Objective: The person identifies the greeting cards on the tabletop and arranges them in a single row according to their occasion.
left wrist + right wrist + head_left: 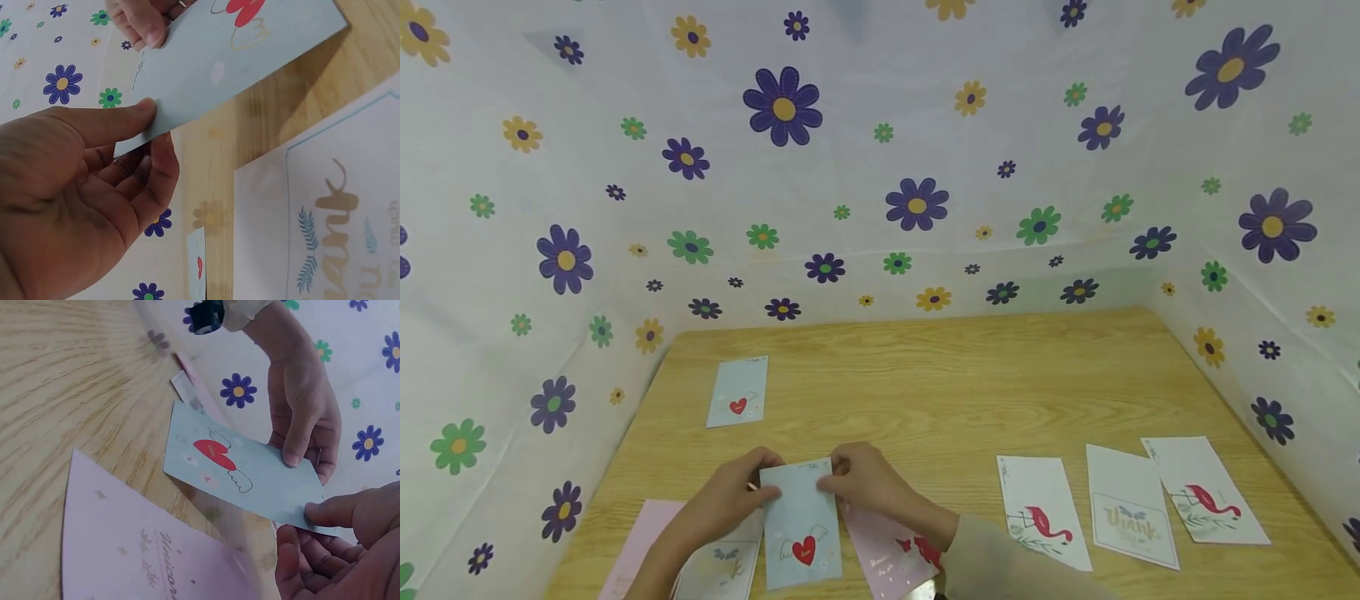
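Note:
A light blue card [801, 517] with a red winged heart is held above the table by both hands. My left hand [722, 500] pinches its upper left edge between thumb and fingers. At the upper right corner, my right hand [868, 483] grips it the same way. In the left wrist view the card [206, 81] is lifted and tilted, heart side showing. Under the left arm lie a pink card [634, 546] and a white "thank you" card [718, 571], both partly covered. Another pink card [883, 554], with a red figure, lies partly beneath the right forearm.
A matching blue heart card [741, 387] lies farther back on the left of the wooden table [925, 375]. Two flamingo cards [1045, 512] and a "thank you" card [1131, 512] lie on the right. Flowered cloth [850, 167] walls the back and sides.

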Demonstrator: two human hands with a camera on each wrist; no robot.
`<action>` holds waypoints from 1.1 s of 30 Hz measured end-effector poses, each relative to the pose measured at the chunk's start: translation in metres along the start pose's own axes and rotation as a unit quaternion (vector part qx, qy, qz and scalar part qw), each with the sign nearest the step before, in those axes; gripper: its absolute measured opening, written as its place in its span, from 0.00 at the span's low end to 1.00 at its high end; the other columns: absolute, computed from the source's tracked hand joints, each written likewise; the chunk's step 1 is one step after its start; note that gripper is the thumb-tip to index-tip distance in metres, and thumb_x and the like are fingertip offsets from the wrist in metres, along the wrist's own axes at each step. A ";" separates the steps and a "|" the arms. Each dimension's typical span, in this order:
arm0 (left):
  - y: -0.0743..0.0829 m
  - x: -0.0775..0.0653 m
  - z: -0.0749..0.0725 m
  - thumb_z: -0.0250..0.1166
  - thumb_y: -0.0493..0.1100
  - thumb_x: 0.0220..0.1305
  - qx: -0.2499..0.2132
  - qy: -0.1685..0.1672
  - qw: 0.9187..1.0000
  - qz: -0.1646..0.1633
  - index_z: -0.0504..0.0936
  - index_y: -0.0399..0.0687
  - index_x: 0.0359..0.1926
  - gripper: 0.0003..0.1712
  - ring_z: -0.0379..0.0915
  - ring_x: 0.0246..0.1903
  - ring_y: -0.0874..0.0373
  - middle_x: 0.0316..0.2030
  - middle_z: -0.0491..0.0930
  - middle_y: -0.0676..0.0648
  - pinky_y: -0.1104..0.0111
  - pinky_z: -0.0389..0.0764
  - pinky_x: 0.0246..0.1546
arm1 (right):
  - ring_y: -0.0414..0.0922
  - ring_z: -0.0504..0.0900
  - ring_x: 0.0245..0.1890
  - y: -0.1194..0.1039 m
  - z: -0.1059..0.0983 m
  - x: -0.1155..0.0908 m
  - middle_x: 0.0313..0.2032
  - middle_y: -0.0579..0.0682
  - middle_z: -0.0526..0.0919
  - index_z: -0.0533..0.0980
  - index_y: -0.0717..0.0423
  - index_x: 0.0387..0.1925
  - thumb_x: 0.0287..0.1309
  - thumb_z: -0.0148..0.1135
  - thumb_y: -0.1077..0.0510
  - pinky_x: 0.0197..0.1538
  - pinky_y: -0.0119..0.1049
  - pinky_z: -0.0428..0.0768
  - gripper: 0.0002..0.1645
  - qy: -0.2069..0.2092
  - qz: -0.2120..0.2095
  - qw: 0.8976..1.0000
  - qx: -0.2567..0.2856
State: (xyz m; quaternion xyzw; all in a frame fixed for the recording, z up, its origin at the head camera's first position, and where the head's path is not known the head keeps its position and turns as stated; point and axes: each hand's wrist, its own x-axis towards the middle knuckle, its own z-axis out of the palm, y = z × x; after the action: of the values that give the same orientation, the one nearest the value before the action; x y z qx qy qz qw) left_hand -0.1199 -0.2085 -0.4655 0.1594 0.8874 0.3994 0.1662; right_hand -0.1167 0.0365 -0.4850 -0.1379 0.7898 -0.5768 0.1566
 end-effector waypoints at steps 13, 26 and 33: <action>0.008 0.008 -0.010 0.70 0.37 0.68 -0.043 0.088 0.995 -0.012 0.79 0.38 0.58 0.19 0.77 0.36 0.56 0.39 0.80 0.47 0.70 0.79 0.35 | 0.40 0.79 0.23 -0.002 -0.010 -0.002 0.23 0.49 0.85 0.82 0.63 0.27 0.60 0.71 0.66 0.26 0.29 0.77 0.07 -0.019 0.033 0.998 0.040; 0.015 0.018 -0.002 0.66 0.38 0.72 -0.144 0.099 0.984 -0.045 0.79 0.34 0.52 0.13 0.79 0.35 0.55 0.39 0.82 0.45 0.69 0.84 0.37 | 0.43 0.84 0.28 -0.008 -0.033 0.005 0.30 0.52 0.88 0.85 0.65 0.38 0.65 0.69 0.64 0.36 0.40 0.86 0.05 0.016 0.042 0.996 0.071; 0.019 0.021 0.004 0.65 0.36 0.72 -0.148 0.102 0.982 -0.061 0.80 0.33 0.52 0.12 0.80 0.36 0.55 0.38 0.82 0.45 0.69 0.85 0.39 | 0.44 0.81 0.28 -0.008 -0.040 0.007 0.31 0.53 0.88 0.84 0.67 0.40 0.65 0.68 0.64 0.36 0.37 0.84 0.07 0.038 0.054 0.993 0.094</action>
State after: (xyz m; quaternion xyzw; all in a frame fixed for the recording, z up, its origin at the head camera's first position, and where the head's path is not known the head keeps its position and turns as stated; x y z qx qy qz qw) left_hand -0.1346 -0.1852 -0.4570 0.0365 0.8386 0.5299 0.1204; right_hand -0.1395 0.0661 -0.4662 -0.0574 0.7438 -0.6440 0.1697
